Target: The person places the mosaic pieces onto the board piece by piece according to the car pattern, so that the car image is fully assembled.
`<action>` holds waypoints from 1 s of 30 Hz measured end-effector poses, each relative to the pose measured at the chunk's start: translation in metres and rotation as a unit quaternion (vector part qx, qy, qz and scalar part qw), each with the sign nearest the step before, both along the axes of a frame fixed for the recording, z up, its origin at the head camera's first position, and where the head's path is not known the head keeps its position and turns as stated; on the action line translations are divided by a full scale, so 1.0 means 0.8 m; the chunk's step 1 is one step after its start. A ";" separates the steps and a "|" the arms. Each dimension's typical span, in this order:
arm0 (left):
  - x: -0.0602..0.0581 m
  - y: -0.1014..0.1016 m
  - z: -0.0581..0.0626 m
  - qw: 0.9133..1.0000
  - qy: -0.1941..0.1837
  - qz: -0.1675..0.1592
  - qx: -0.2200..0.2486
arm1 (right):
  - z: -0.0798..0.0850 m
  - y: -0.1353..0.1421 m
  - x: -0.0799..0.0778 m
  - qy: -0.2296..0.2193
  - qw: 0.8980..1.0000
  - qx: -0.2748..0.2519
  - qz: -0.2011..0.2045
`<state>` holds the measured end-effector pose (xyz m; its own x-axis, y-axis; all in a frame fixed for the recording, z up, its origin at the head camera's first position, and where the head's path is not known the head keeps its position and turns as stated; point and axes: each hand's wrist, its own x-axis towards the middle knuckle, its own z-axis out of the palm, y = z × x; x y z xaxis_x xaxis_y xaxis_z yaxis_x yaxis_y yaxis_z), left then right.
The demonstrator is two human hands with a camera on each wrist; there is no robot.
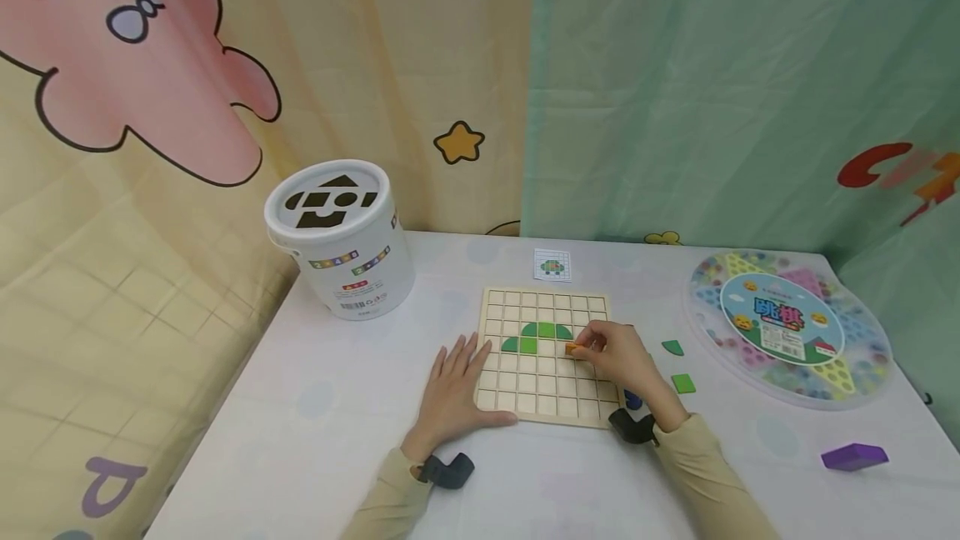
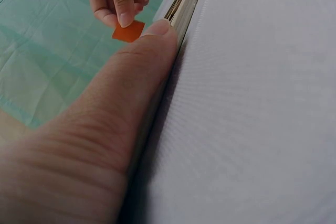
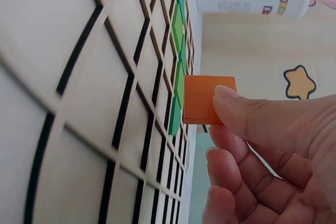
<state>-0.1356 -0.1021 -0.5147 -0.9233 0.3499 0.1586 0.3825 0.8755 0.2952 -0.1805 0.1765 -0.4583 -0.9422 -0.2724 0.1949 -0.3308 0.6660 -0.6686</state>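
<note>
A wooden grid board (image 1: 506, 382) lies on the table, with green square tiles (image 1: 547, 330) and dark green quarter-round tiles (image 1: 510, 345) set in its cells. Along its left edge rests my left hand (image 1: 450, 394), fingers spread, thumb at the near edge. Thumb and fingers of my right hand (image 1: 624, 361) pinch an orange square tile (image 3: 199, 98) over the right-centre cells. In the right wrist view the tile stands on edge close to the grid; whether it touches cannot be told. Behind the board lies a small pattern card (image 1: 552, 265) with a green picture.
Right of the board lie a loose dark green tile (image 1: 672, 347), a light green square (image 1: 683, 383) and a blue piece (image 1: 633, 399) partly behind the wrist. A white bucket (image 1: 360, 273) stands back left, a round clear game box (image 1: 862, 340) right. A purple block (image 1: 853, 457) sits front right.
</note>
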 end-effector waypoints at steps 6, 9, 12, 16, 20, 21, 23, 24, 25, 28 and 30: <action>0.000 0.001 0.000 1.000 -0.014 0.006 -0.009 | 0.001 -0.022 -0.005 -0.016 1.000 0.003 0.004; -0.001 0.001 0.000 1.000 -0.019 0.008 -0.011 | 0.001 -0.031 -0.008 -0.027 1.000 0.008 0.002; -0.001 0.001 0.000 1.000 -0.019 0.007 -0.012 | -0.001 -0.037 -0.012 -0.031 0.999 0.012 0.000; -0.001 0.000 0.000 1.000 -0.020 0.008 -0.010 | -0.004 -0.043 -0.016 -0.031 0.999 0.023 0.003; 0.000 0.000 0.000 1.000 -0.021 0.009 -0.007 | -0.005 -0.048 -0.017 -0.036 0.999 0.035 0.002; 0.000 0.000 0.001 1.000 -0.021 0.010 -0.006 | -0.006 -0.049 -0.018 -0.038 0.999 0.037 0.003; 0.000 0.000 0.001 1.000 -0.021 0.009 -0.006 | -0.006 -0.051 -0.019 -0.042 0.998 0.039 0.002; 0.000 0.000 0.001 1.000 -0.021 0.009 -0.006 | -0.006 -0.051 -0.019 -0.044 0.998 0.040 0.001; 0.000 0.000 0.001 1.000 -0.020 0.009 -0.007 | -0.007 -0.051 -0.020 -0.044 0.998 0.042 0.003; -0.001 0.001 0.001 1.000 -0.022 0.008 -0.007 | -0.007 -0.050 -0.022 -0.047 0.998 0.044 0.005; -0.001 0.001 0.001 1.000 -0.022 0.008 -0.006 | -0.007 -0.048 -0.023 -0.049 0.998 0.045 0.009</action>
